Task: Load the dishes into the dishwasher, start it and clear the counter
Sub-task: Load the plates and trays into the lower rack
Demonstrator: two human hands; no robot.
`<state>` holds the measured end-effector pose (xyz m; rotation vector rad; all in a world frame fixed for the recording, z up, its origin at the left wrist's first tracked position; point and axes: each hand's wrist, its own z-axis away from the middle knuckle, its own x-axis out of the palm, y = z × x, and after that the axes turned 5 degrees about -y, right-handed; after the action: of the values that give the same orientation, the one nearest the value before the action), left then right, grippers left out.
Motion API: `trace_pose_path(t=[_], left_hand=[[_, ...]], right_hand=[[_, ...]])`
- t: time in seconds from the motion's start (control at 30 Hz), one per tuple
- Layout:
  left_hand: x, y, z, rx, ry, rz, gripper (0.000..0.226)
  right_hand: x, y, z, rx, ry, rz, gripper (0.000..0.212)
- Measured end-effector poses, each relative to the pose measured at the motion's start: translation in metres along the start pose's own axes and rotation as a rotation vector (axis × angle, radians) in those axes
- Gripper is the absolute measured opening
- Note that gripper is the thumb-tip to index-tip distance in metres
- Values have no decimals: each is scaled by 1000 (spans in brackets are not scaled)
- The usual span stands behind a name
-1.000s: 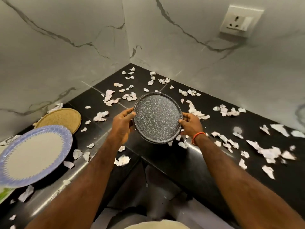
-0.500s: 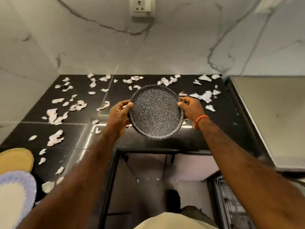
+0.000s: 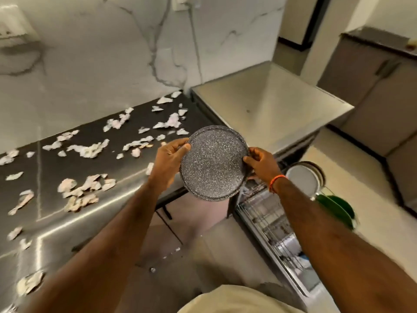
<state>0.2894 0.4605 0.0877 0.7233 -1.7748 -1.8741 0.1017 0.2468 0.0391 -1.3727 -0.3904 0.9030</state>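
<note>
Head view showed the round, dark speckled plate [image 3: 214,163] held in the air off the black desk [image 3: 67,199] edge, left hand [image 3: 168,162] and right hand [image 3: 261,163] each gripping opposite rims. Below and to its right, nearer the right hand, lay the open dishwasher's wire rack [image 3: 270,218], with white paper scraps [image 3: 90,150] littering the desk.

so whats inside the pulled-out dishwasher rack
A round white plate and a green dish stand at its far end; the wire rack nearer looks blurred, partly hidden by the right forearm.

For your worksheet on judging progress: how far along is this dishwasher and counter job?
Done: white plate and green dish sit in the rack. In hand: left hand and right hand hold the speckled plate. Left: loading it, starting the machine, clearing paper scraps off the counter.
</note>
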Motion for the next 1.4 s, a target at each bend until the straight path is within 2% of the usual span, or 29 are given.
trace_pose_path(t=[0.1, 0.2, 0.33, 0.4, 0.43, 0.57, 0.73, 0.83, 0.9, 1.0, 1.17, 1.4], left_hand=[[68, 0, -25, 19, -122, -114, 19], [136, -9, -53, 29, -175, -337, 15], [229, -24, -83, 28, -274, -638, 31], [272, -31, -95, 51, -368, -721, 35], [291, -36, -99, 57, -400, -738, 36], [348, -49, -118, 88, -475, -763, 32], [394, -89, -149, 42, -658, -798, 30], [415, -120, -171, 42, -731, -821, 30], [432, -144, -191, 37, -769, -836, 29], [458, -185, -225, 0, -770, -826, 30], [518, -262, -291, -52, -647, -799, 28], [588, -356, -374, 9, -605, -824, 28]], right_hand=[[-63, 35, 21, 79, 26, -72, 19], [-118, 67, 44, 141, 114, -149, 19], [-182, 118, 65, 220, 241, -209, 23], [-207, 148, 72, 247, 326, -239, 15], [-216, 160, 76, 259, 362, -226, 8], [-243, 206, 86, 317, 392, -158, 9], [-254, 235, 88, 433, 384, -31, 22], [-258, 259, 69, 490, 334, 25, 26], [-263, 276, 47, 514, 357, 84, 29], [-273, 308, 5, 533, 416, 140, 29], [-298, 380, -84, 518, 552, 164, 26], [-329, 479, -185, 539, 661, 109, 23]])
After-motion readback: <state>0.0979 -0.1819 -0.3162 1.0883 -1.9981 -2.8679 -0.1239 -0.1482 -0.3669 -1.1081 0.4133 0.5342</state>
